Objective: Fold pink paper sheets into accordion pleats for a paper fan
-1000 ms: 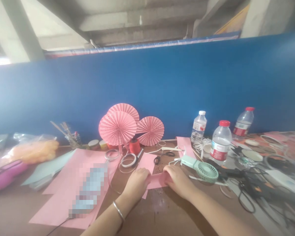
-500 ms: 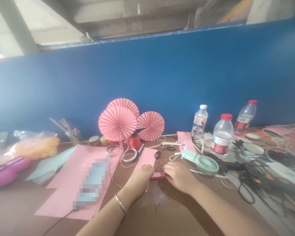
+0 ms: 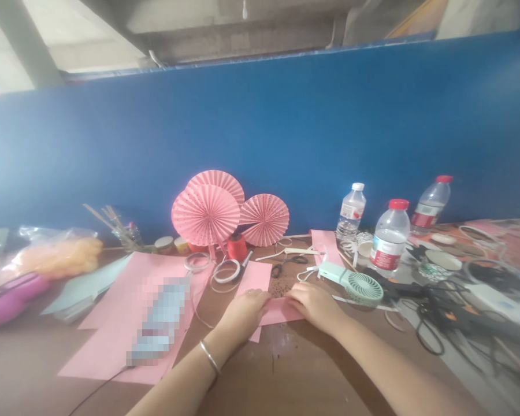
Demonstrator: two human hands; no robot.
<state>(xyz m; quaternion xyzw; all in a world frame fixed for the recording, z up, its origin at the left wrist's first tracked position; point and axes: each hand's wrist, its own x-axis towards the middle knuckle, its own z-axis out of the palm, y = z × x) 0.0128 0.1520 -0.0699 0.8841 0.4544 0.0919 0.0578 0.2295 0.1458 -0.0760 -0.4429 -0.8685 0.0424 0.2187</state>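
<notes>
I have the left hand (image 3: 245,312) and the right hand (image 3: 315,306) pinching a pink paper strip (image 3: 281,312), one at either end (thumbs mostly hidden from me), left of the green fan (image 3: 351,283) and nearer the camera. Scissors (image 3: 278,269) lie left of that fan.

A paper strip (image 3: 282,312) lies between left hand (image 3: 246,314) and right hand (image 3: 315,307), scissors (image 3: 282,266) behind it, sheets (image 3: 97,353) left, handheld fan (image 3: 335,273) right.

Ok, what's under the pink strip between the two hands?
A pink corner pokes out at the left end of the strip; brown tabletop shows around it. What lies directly beneath the strip is covered.
</notes>
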